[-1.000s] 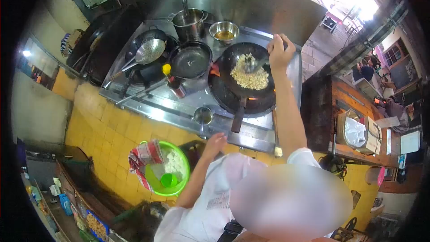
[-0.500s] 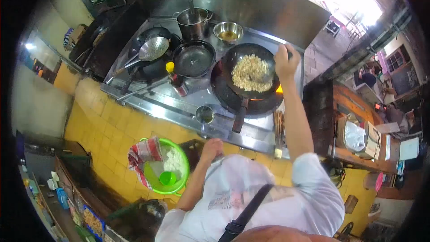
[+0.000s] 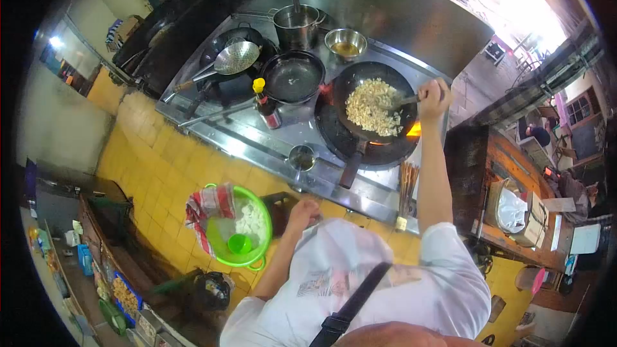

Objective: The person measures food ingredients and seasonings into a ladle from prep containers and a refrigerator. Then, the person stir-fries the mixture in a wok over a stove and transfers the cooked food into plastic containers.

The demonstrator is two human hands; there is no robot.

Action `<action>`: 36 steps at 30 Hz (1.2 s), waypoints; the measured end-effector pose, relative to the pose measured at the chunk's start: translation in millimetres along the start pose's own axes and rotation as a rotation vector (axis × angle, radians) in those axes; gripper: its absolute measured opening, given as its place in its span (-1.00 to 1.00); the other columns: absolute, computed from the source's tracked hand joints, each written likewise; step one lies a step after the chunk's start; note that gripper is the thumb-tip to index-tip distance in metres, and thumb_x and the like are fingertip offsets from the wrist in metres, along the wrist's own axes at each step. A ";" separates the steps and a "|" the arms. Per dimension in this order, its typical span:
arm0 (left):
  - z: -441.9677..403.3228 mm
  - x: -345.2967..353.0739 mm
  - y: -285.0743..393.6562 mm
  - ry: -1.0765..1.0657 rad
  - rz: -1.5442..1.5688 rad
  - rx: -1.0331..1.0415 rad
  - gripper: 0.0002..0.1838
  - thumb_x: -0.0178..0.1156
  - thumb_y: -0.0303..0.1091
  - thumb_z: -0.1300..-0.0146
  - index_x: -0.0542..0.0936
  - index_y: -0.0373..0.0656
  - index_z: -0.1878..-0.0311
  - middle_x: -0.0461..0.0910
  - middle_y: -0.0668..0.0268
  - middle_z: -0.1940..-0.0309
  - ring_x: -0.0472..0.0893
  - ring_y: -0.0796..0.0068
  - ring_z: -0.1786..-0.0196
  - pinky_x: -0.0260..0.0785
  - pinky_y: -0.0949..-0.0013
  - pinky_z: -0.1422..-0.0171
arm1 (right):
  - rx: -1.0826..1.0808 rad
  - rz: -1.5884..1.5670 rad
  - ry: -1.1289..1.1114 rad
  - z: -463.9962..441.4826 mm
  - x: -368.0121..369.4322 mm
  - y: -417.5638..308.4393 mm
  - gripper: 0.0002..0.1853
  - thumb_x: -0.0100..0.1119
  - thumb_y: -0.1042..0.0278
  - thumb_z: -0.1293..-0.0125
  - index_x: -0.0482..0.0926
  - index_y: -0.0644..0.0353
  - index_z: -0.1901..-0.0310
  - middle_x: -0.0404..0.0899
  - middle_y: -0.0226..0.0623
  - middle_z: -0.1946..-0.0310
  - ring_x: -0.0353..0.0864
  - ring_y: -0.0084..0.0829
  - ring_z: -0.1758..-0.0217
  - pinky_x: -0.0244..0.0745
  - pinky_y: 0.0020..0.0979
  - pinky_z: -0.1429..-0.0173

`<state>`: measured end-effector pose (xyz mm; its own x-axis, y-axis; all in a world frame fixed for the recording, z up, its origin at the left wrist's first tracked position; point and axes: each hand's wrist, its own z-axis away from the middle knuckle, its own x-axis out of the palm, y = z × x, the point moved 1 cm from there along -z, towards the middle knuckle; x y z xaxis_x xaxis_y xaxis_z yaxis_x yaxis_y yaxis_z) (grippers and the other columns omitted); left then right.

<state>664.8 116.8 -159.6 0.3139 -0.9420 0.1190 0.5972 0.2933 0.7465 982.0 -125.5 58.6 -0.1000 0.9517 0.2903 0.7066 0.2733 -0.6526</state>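
My right hand (image 3: 435, 98) is closed around the handle of a metal stirring utensil (image 3: 407, 99). Its head is sunk in small, pale chopped food (image 3: 367, 106) and cannot be made out. The food lies in a black wok (image 3: 347, 78) with a handle (image 3: 351, 170) pointing toward me, and flame shows at the wok's right side. Down by the stove's front edge, my left hand (image 3: 304, 213) has curled fingers; anything inside is hidden. Just beyond that hand, a small metal ladle or cup (image 3: 301, 158) rests on the steel stove top.
Left of the wok are a black pan (image 3: 293, 77), a bottle with a yellow cap (image 3: 267, 112) and a strainer (image 3: 236, 58). Behind stand a steel pot (image 3: 296, 29) and a metal bowl (image 3: 346, 44). A green basin (image 3: 266, 247) is near my left arm. Thin sticks (image 3: 407, 186) lie at right.
The view has shifted slightly, so the stove appears farther right. My right hand has moved outward to the right and slightly down with the utensil. My left hand stays low.
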 end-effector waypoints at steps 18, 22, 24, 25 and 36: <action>-0.1 4.1 0.6 -0.027 0.045 0.022 -0.78 0.10 -0.27 -0.27 0.49 -0.14 0.08 0.57 0.37 0.25 0.54 0.58 0.29 0.42 0.48 0.25 | 0.186 -0.067 0.386 -8.8 39.3 1.2 -0.75 0.06 0.44 -0.29 0.39 0.29 0.55 0.26 -0.49 0.74 0.20 -0.69 0.72 0.04 -0.57 0.64; -16.7 6.7 7.1 -0.072 -0.102 0.009 -0.75 0.10 -0.30 -0.28 0.46 -0.14 0.01 0.56 0.39 0.24 0.54 0.57 0.31 0.42 0.47 0.25 | 0.154 0.071 0.264 7.7 34.7 6.6 -0.72 0.05 0.39 -0.30 0.38 0.26 0.57 0.29 -0.51 0.73 0.21 -0.73 0.70 0.07 -0.58 0.62; -12.4 16.8 12.3 -0.094 -0.019 0.013 -0.73 0.13 -0.29 -0.25 0.48 -0.18 0.03 0.56 0.35 0.27 0.54 0.57 0.32 0.42 0.47 0.26 | 0.209 0.174 0.117 21.8 21.3 14.9 -0.78 0.08 0.34 -0.27 0.50 0.27 0.48 0.37 -0.47 0.69 0.38 -0.64 0.59 0.26 -0.54 0.51; -14.6 26.5 20.2 -0.116 0.075 0.032 -0.71 0.15 -0.28 -0.22 0.50 -0.22 0.05 0.56 0.32 0.31 0.55 0.57 0.33 0.42 0.47 0.28 | 0.209 0.179 0.121 19.5 19.8 2.7 -0.78 0.08 0.34 -0.27 0.50 0.27 0.48 0.37 -0.47 0.69 0.38 -0.64 0.59 0.26 -0.54 0.51; -90.1 21.1 -22.8 -0.259 -1.012 0.373 -0.77 0.12 -0.36 -0.13 0.59 -0.28 0.19 0.63 0.09 0.30 0.62 0.23 0.23 0.43 0.27 0.13 | 1.481 0.387 -0.118 182.5 -61.3 -27.0 -0.77 -0.01 0.27 -0.30 0.36 0.15 0.07 0.43 -0.27 0.56 0.46 -0.45 0.63 0.30 -0.43 0.70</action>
<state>724.2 105.0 -233.1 -0.3832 -0.7371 -0.5567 0.2171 -0.6577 0.7214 841.2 -165.7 -69.3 -0.1839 0.9808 -0.0645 -0.6007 -0.1641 -0.7824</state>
